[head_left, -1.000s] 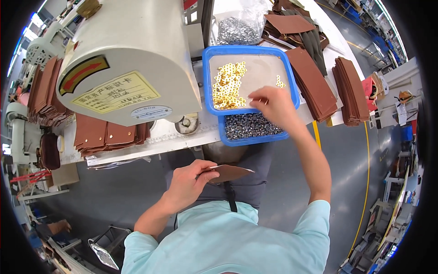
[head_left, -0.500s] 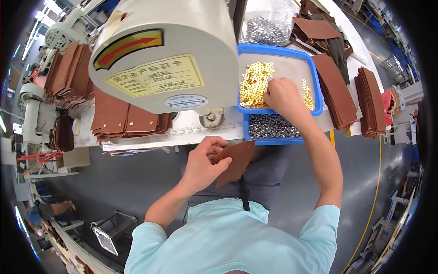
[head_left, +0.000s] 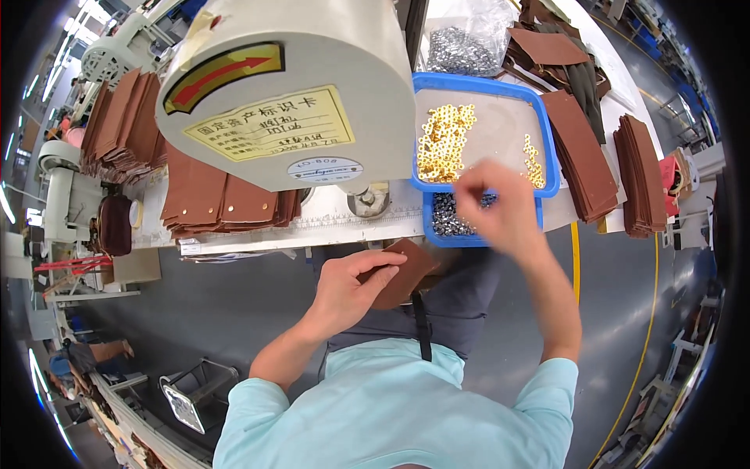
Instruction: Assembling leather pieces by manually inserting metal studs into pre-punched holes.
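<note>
My left hand (head_left: 344, 293) pinches a brown leather-like piece (head_left: 410, 273) between thumb and fingers, over my lap in front of the table edge. Blurred by motion, my right hand (head_left: 504, 207) is in the air above the lower blue tray (head_left: 457, 241), which holds small dark metal pieces (head_left: 449, 215). Its fingers are curled together; whatever they hold is too smeared to make out. Just beyond it, small gold-coloured metal fittings (head_left: 444, 148) lie in two groups in the upper blue tray (head_left: 551, 148).
A large pale machine head (head_left: 289, 82) overhangs the table. Left of it lie brown pieces with gold studs (head_left: 219, 199) and another stack (head_left: 125, 125). More brown stacks (head_left: 578, 156) stand at the right. Behind the trays sits a clear bag of metal pieces (head_left: 462, 53).
My right hand has come up out of the gold fittings and moved nearer to me. The brown piece in my left hand has tilted, and the left fingers have straightened over it.
</note>
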Available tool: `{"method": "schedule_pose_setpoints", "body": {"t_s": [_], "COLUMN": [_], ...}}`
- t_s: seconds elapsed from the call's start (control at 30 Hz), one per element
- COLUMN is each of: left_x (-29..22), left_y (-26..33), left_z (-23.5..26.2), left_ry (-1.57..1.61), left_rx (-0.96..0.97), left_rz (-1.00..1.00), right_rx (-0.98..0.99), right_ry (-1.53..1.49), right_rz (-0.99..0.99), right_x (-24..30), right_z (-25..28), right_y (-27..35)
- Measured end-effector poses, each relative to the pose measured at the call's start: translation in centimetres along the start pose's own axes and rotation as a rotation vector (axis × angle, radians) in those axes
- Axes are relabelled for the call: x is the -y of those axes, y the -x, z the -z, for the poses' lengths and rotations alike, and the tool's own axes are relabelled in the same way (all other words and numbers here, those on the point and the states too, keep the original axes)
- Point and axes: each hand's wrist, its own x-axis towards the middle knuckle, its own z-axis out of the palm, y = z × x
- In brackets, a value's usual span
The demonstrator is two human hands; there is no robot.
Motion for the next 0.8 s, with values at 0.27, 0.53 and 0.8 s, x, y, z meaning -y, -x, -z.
{"method": "schedule_pose_setpoints", "body": {"t_s": [0.27,0.53,0.8], "left_x": [-1.1,-0.6,-0.5], "left_y": [-0.5,-0.4,-0.1], "left_z": [-1.4,-2.0,-1.0], "left_ry": [0.438,0.482,0.286], "left_rx": [0.031,0.029,0.093], "left_rz": [0.154,0.113,0.08], "right_rx": [-0.047,-0.038,-0.02], "right_ry": [-0.045,-0.203,-0.207], "right_rz": [0.219,-0.042,-0.078], "right_x": [2.1,2.1,2.3], "right_z": [-4.3,-4.6,-4.7], "right_y": [7.8,9.1,8.4]}}
